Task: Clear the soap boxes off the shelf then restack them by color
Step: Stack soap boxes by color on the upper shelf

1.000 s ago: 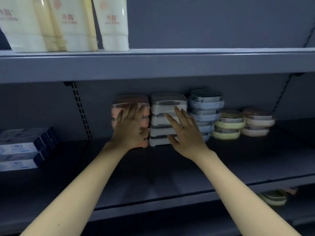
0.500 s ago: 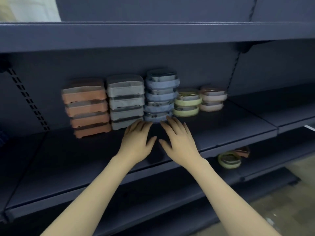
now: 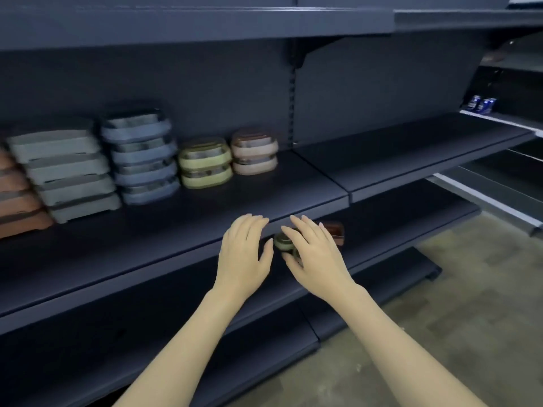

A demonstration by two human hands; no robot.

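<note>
Soap boxes stand in stacks by color on the dark middle shelf: orange at the far left, then grey, blue, green and pink. On the shelf below lie a green soap box and a brown-pink soap box, both partly hidden. My left hand and my right hand hover side by side in front of the middle shelf's edge, fingers straight, holding nothing. My right hand covers part of the lower green box.
An upper shelf overhangs the stacks. Right of the upright another shelf bay continues. Small blue packs sit far right. A lower shelf lip juts out above the speckled floor.
Both hands left the orange and grey stacks and dropped down to the shelf's front edge. The view swung right and down, so the stacks now sit at the left.
</note>
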